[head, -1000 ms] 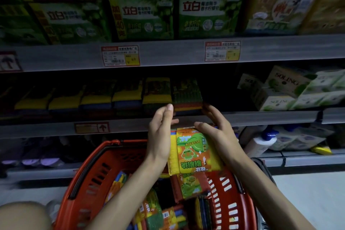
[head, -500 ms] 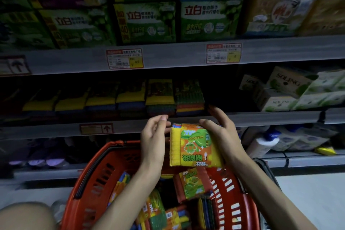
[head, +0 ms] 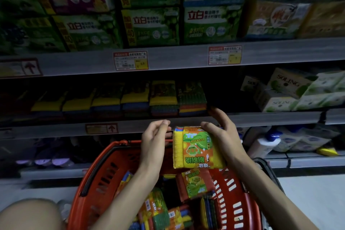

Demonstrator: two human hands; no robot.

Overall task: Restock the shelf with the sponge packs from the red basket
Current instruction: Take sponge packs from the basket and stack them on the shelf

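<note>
A yellow sponge pack (head: 194, 148) with an orange and green label hangs above the red basket (head: 97, 181). My right hand (head: 222, 134) grips its right side and top. My left hand (head: 154, 138) is just left of the pack, fingers curled, a small gap between them and the pack's edge. Several more sponge packs (head: 195, 183) lie in the basket. On the middle shelf (head: 242, 118) a row of sponge packs (head: 164, 97) stands, dim, with a dark gap to the right of the row.
Green detergent boxes (head: 151, 26) fill the upper shelf, with price tags (head: 130, 60) on its edge. White tissue boxes (head: 291, 91) stand at the right of the middle shelf. Bottles (head: 263, 144) stand on the lower shelf right of the basket. My knee (head: 28, 214) is at bottom left.
My left hand has come off the pack and drawn a little left. The pack, in my right hand, has tipped so its yellow side faces left.
</note>
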